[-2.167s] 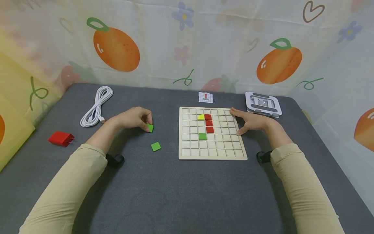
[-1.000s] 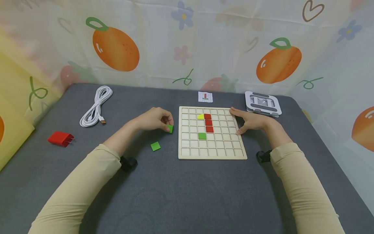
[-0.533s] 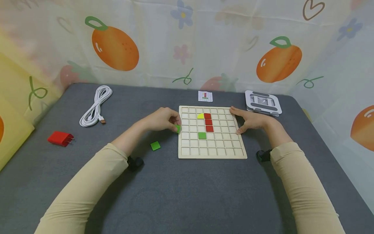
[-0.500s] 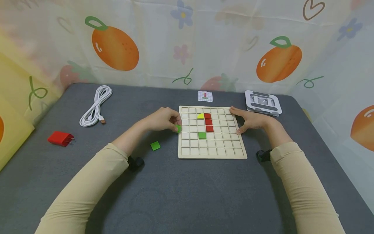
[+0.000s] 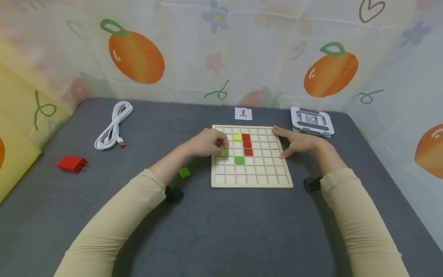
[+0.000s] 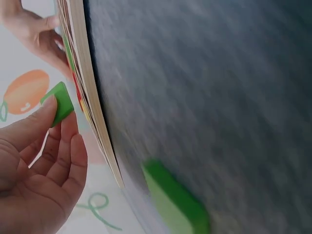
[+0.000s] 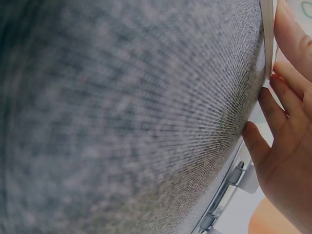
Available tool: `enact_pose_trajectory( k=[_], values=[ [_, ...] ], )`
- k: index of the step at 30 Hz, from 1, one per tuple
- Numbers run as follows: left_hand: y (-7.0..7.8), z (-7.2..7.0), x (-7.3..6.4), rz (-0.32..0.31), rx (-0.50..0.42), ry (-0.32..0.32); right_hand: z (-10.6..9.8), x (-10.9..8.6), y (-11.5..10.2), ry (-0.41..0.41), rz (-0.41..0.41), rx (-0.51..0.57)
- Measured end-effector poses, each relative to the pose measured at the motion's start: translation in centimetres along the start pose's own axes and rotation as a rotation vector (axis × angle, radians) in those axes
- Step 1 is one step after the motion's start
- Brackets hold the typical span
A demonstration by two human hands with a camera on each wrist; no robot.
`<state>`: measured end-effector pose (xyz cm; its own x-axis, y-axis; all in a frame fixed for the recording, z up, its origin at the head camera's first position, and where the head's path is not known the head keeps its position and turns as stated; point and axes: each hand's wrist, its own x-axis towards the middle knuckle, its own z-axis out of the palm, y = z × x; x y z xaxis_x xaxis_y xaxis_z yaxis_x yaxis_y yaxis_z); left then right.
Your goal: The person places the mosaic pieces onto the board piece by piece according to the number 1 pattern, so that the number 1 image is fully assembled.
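Note:
Between thumb and fingertips my left hand [image 5: 210,143] pinches a small green square tile [image 6: 62,105], above the left columns of a pale wooden grid board [image 5: 256,181]. On the board a yellow tile [image 5: 237,137] with a slanted side sits left of a column of red tiles [image 5: 247,144]. One green tile [image 5: 239,160] lies in a cell lower down. My right hand [image 5: 300,143] rests at the board's right edge, thumb and fingers spread along it. Another green tile [image 5: 184,172] lies on the table left of the board, under my left forearm's side.
Behind the board lies a small printed pattern card [image 5: 243,114]. A grey-white folding stand [image 5: 312,121] is at the back right. On the left are a coiled white cable [image 5: 113,127] and a red plug adapter [image 5: 72,164] on the dark grey tabletop [image 5: 207,231].
My left hand has carried the green tile rightward from the table, past the board's left edge and over its cells. The right hand has stayed at the right edge.

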<state>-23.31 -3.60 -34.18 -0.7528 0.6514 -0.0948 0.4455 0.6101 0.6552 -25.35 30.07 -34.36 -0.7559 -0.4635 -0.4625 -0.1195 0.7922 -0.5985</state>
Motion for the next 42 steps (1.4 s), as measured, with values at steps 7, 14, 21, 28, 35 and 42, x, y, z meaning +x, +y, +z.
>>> enact_pose_trajectory(
  k=[7, 14, 21, 28, 35, 42],
  values=[
    [1.3, 1.6, 1.3, 0.021, -0.034, 0.018, -0.1, 0.0, 0.2, 0.001, -0.009, -0.014],
    [2.8, 3.1, 2.0, 0.003, -0.046, 0.039, -0.1, 0.0, 0.2, 0.008, -0.01, -0.022],
    [3.8, 3.9, 2.6, 0.01, -0.026, 0.047, -0.1, 0.0, 0.1, 0.002, -0.008, -0.011],
    [4.4, 4.3, 3.1, 0.015, -0.03, 0.085, -0.1, 0.1, 0.2, -0.002, -0.005, -0.002],
    [4.6, 4.9, 3.5, 0.015, 0.005, 0.081, 0.0, 0.0, 0.1, -0.003, -0.005, 0.004],
    [4.6, 5.1, 3.4, 0.01, 0.03, 0.071, 0.0, 0.0, -0.1, -0.002, -0.007, -0.004]
  ],
)
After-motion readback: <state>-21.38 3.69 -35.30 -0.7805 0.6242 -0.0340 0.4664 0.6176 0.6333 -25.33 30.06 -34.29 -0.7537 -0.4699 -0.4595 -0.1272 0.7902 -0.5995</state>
